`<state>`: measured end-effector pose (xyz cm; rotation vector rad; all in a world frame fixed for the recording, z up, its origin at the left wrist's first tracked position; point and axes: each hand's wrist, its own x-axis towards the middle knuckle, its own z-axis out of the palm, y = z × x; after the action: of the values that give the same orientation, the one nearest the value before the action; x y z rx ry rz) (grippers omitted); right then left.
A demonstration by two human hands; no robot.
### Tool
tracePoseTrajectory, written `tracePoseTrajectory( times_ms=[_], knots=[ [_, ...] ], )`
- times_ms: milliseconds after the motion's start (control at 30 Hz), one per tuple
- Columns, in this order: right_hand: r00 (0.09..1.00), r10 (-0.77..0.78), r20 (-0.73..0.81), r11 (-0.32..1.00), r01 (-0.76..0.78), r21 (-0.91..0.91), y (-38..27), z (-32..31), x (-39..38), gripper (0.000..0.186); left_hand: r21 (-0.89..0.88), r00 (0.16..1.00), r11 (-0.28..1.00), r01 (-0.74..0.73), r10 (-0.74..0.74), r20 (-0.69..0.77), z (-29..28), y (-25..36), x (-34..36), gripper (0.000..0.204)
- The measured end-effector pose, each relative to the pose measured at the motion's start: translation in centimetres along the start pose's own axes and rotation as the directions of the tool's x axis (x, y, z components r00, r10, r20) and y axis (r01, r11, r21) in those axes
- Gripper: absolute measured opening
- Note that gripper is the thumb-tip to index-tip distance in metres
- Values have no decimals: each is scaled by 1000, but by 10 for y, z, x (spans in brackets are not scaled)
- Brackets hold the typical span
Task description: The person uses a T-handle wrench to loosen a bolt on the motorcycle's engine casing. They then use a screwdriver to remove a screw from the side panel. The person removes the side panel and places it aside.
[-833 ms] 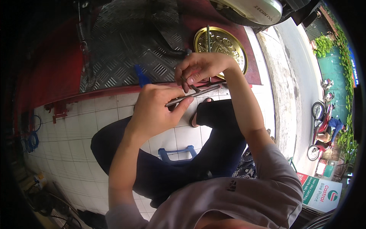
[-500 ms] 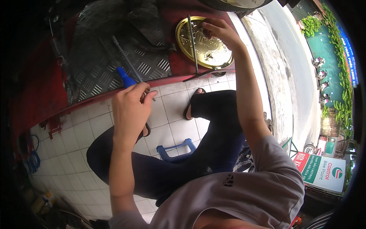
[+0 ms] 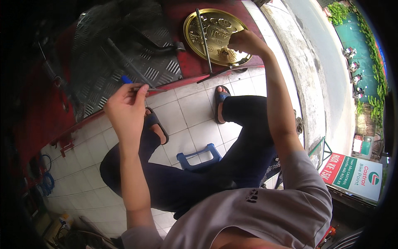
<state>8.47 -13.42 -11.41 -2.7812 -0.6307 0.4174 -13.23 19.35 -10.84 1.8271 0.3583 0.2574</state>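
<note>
Head view: our left hand (image 3: 126, 103) pinches a grey metal rod (image 3: 130, 63) between thumb and fingers, rod slanting over the dark tread plate (image 3: 93, 89). Our right hand (image 3: 248, 43) is over the right side of the gold tray (image 3: 222, 29), fingers curled narrow; we can't tell if they hold anything. A long steel rod (image 3: 203, 37) lies across the tray.

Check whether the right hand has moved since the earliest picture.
Yes: the right hand has gone rightward and up the picture relative to the gold tray, from its lower left to its right part.
</note>
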Motion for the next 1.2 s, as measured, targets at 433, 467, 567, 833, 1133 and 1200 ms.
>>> tracePoseTrajectory(
  times_ms=[433, 467, 567, 833, 1133, 1200],
  knots=[
    [979, -184, -89, 971, 195, 138, -4, 12, -1, 20, 554, 921, 750, -361, 381, 84, 40, -9, 22, 17],
    [975, -180, -126, 967, 199, 158, -1, 13, -2, 21, 548, 906, 734, -400, 406, 119, 45, -8, 23, 17],
    [967, -162, -195, 950, 206, 235, 7, 14, -9, 23, 425, 933, 831, -359, 302, 196, 41, 1, 21, 19],
    [967, -113, -226, 937, 180, 299, 22, 0, -34, 17, 845, 983, 507, 168, -149, -107, 0, 4, 54, 30],
    [944, -150, -295, 959, 212, 190, 35, -5, -45, 17, 888, 943, 371, 273, -285, -171, -9, -14, 70, 41],
    [941, -145, -305, 953, 216, 212, 37, -6, -46, 17, 891, 938, 370, 264, -316, -146, -12, -21, 73, 41]
  ],
)
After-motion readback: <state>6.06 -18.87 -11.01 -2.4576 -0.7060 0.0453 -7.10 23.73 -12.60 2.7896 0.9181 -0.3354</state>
